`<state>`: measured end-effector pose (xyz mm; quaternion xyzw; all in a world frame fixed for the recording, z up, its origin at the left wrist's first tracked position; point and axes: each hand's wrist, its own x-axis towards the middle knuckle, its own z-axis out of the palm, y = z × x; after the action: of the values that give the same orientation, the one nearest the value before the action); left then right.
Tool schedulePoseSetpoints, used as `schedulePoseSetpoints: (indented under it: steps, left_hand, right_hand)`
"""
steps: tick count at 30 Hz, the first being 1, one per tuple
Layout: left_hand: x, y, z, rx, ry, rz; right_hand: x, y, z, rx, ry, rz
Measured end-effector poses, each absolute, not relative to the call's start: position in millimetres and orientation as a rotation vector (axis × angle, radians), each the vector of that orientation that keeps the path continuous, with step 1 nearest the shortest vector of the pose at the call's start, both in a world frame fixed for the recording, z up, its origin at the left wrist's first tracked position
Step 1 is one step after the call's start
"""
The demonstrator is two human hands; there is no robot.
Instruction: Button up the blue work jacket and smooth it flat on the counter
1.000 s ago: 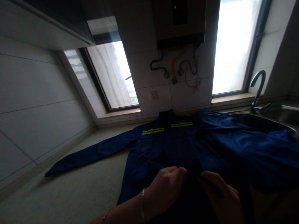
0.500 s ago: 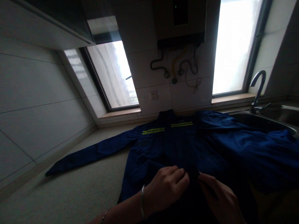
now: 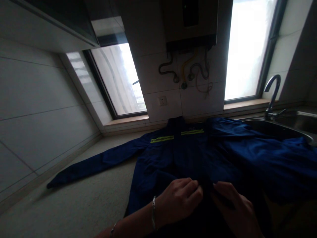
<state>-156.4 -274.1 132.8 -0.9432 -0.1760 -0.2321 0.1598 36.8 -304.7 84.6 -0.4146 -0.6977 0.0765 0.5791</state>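
The dark blue cloth work jacket with yellow-green reflective stripes (image 3: pixel 198 155) lies spread flat on the pale speckled countertop (image 3: pixel 81 201). The left hand (image 3: pixel 177 200) and right hand (image 3: pixel 235 211), fingers curled nearly closed, pinch its front near the hem, fingertips almost meeting

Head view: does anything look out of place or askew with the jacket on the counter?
The dark blue work jacket with yellow-green reflective stripes lies unevenly: its right side is bunched and drapes over the edge of the steel sink, while the other sleeve lies flat on the grey countertop.
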Motion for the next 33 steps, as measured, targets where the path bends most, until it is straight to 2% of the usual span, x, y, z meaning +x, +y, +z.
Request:
schedulePoseSetpoints:
  steps: [4, 6, 12, 15, 24, 33]
  left_hand:
    - [-156, -275, 134, -2.741, -0.603, -0.759]
    - [-155, -275, 136, -2.769, -0.612, -0.773]
    - [-154, -274, 134, -2.758, -0.611, -0.777]
    - [-154, -274, 130, -2.752, -0.627, -0.781]
    - [-155, -272, 131, -2.718, -0.488, -0.768]
    - [-155, -273, 132, -2.689, -0.308, -0.795]
  right_hand:
    - [36, -307, 81, -1.100, -1.500, 0.537]
    - [37, -308, 78, -1.096, -1.516, 0.580]
    - [39, -307, 75, -0.953, -1.546, 0.187]
    - [37, -305, 71, -0.875, -1.593, 0.097]
    - [42, -300, 52, -0.778, -1.805, -0.046]
    - [39, -300, 54, -0.825, -1.788, 0.032]
